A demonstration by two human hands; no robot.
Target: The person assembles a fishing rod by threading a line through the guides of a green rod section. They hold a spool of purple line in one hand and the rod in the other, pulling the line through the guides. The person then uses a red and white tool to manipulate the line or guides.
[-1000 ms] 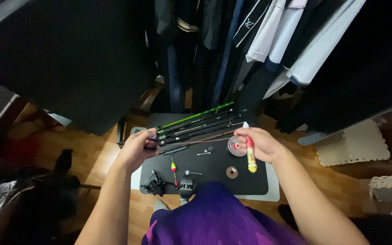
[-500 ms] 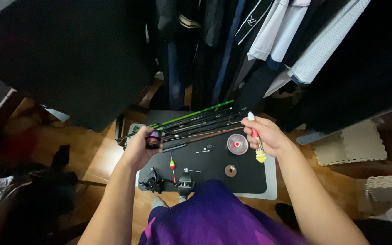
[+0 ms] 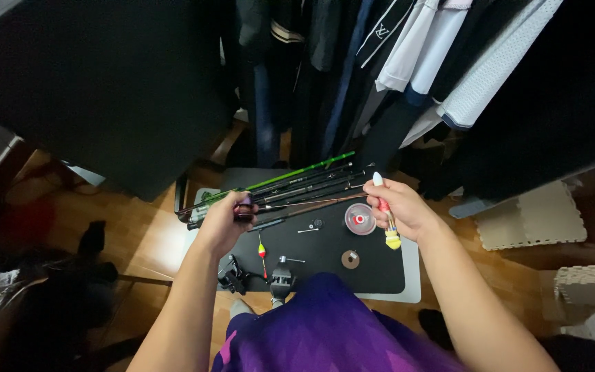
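My left hand (image 3: 225, 222) grips the dark butt end of a thin brown fishing rod section (image 3: 311, 205) that runs to the right over a black mat (image 3: 373, 272). My right hand (image 3: 401, 210) holds a fishing float (image 3: 387, 217) with a white tip, red body and yellow foam end, just right of a round clear line spool with a red centre (image 3: 359, 219). Several black rod sections and a green rod (image 3: 290, 176) lie along the mat's far edge.
On the mat lie a small red and yellow float (image 3: 262, 249), a brown disc (image 3: 350, 259), small metal parts (image 3: 309, 228) and two black reel pieces (image 3: 280, 279) near me. Hanging clothes (image 3: 408, 62) fill the space above. Foam floor tiles (image 3: 538, 217) lie on the right.
My left hand has closed on the rod butt and lifted it slightly. My right hand has shifted right of the spool with the float, tilting it more upright.
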